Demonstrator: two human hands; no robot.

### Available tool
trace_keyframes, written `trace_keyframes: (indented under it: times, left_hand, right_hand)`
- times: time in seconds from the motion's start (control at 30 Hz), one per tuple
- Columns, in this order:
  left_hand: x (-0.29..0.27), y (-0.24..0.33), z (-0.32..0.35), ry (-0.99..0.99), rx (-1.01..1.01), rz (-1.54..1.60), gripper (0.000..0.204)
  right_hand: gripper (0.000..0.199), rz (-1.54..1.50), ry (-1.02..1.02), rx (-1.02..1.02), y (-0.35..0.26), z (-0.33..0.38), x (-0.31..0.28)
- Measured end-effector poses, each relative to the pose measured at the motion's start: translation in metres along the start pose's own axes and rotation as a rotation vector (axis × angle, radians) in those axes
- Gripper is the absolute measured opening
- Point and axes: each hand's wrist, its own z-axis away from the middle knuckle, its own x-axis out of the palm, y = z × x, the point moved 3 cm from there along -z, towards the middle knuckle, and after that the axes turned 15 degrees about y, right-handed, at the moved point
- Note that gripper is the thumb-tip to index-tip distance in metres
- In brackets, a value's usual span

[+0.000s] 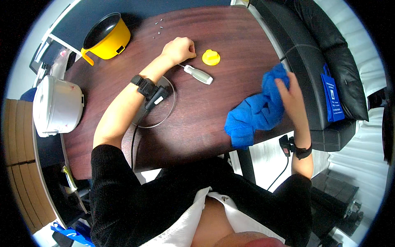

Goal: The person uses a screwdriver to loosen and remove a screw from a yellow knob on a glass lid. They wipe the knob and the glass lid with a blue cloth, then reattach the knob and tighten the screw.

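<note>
My left hand (179,50) rests on the dark wooden table with its fingers curled in; whatever they may hold is hidden. Just nearer to me lies a screwdriver (199,75) with a grey and white handle, its shaft pointing toward that hand. A yellow knob-like piece (211,57) with a round base sits to the hand's right. Under my left forearm is a clear round lid (174,103), largely covered by the arm. At the table's right edge, my right hand (291,94) grips a bunched blue cloth (256,113), part of which lies on the table.
Several small screws (161,27) are scattered at the back of the table (218,24). A yellow pot (111,44) with a black inside stands far left. Nearer on the left is a white lidded appliance (61,105). A black sofa (306,61) borders the right side, with a blue bag (331,96) on it.
</note>
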Motion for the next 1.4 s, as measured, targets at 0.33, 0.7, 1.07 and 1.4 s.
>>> trace_keyframes:
  times: [0.33,0.7,1.07,1.4]
  left_hand:
    - [-0.011,0.022,-0.018,0.017,0.246,0.124,0.031]
    - [-0.002,0.05,-0.011,-0.052,0.326,0.257,0.042]
    - [-0.095,0.079,0.074,0.465,0.075,0.711,0.058]
    - [-0.139,0.054,0.133,0.429,-0.15,1.102,0.059]
  right_hand:
    - [0.052,0.105,-0.201,0.001,-0.014,0.023,0.009]
    - [0.042,-0.076,0.006,0.102,0.023,0.016,0.017]
    - [0.042,-0.355,0.154,-0.244,-0.125,-0.028,0.071]
    - [0.041,-0.461,-0.003,-0.339,-0.198,-0.028,0.133]
